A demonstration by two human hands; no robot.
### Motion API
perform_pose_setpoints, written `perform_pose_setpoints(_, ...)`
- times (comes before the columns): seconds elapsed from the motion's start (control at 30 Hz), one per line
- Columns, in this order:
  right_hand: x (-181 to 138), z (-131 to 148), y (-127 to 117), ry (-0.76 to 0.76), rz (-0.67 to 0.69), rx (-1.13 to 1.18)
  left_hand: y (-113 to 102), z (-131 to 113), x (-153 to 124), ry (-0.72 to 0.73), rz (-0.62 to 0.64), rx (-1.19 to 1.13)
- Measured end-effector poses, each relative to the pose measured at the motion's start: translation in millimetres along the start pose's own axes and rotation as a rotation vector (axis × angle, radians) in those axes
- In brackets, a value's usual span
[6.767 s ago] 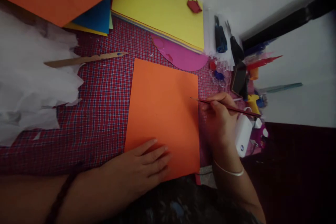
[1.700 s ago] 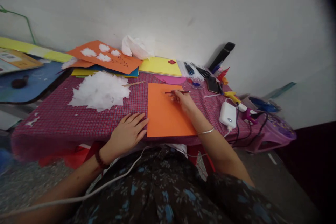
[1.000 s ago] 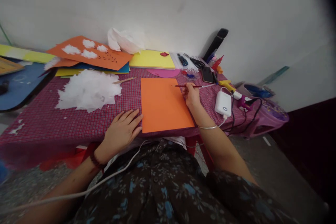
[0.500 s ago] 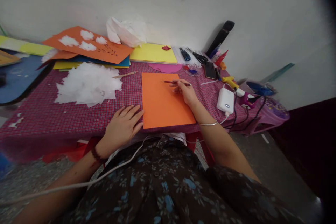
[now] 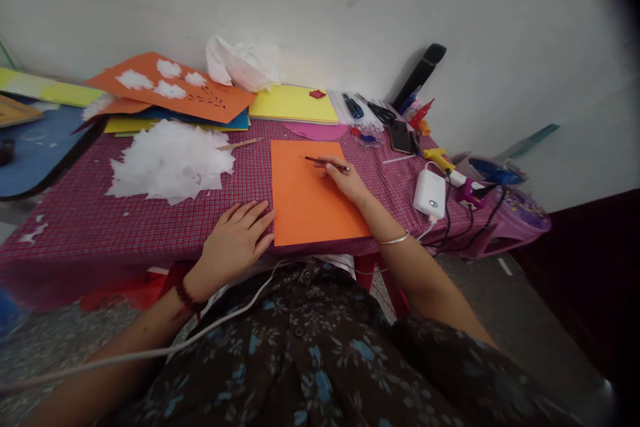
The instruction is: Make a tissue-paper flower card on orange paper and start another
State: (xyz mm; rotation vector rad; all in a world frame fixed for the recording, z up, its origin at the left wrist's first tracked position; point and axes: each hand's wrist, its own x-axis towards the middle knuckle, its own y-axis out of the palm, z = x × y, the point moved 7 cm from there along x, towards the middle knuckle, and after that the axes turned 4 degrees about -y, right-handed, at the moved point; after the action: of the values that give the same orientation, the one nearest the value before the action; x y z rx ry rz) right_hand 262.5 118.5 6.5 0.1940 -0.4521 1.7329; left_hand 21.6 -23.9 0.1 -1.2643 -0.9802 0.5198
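Note:
An orange sheet of paper (image 5: 305, 203) lies flat on the red checked tablecloth (image 5: 150, 217) in front of me. My right hand (image 5: 345, 181) rests on the sheet's right half, fingers pinched round a thin dark red pencil (image 5: 325, 162) whose tip points left over the paper. My left hand (image 5: 235, 241) lies flat on the cloth, fingers spread, fingertips touching the sheet's left edge near its lower corner.
A heap of white tissue scraps (image 5: 167, 161) lies at the left. Coloured paper sheets (image 5: 295, 103) are stacked at the back by the wall. Scissors, pens, a phone (image 5: 400, 137), a white charger (image 5: 431, 192) and a glue gun (image 5: 437, 158) crowd the right end.
The view pulled back from a close look at the sheet to the whole table. Over the last second my right hand moved left from the sheet's right edge onto the paper.

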Motion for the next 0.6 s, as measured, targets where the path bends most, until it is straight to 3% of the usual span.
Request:
perform_pose_setpoints(0.27,1.2,-16.5,-8.7,0.028,-0.041,-0.062,1.2,1.0,-0.6,-0.005,-0.030,-0.023)
perform_pose_setpoints(0.6,-0.7,-14.0,-10.0,0.058,-0.071,0.003,-1.2,-0.5,-0.2,-0.005,-0.031,-0.003)
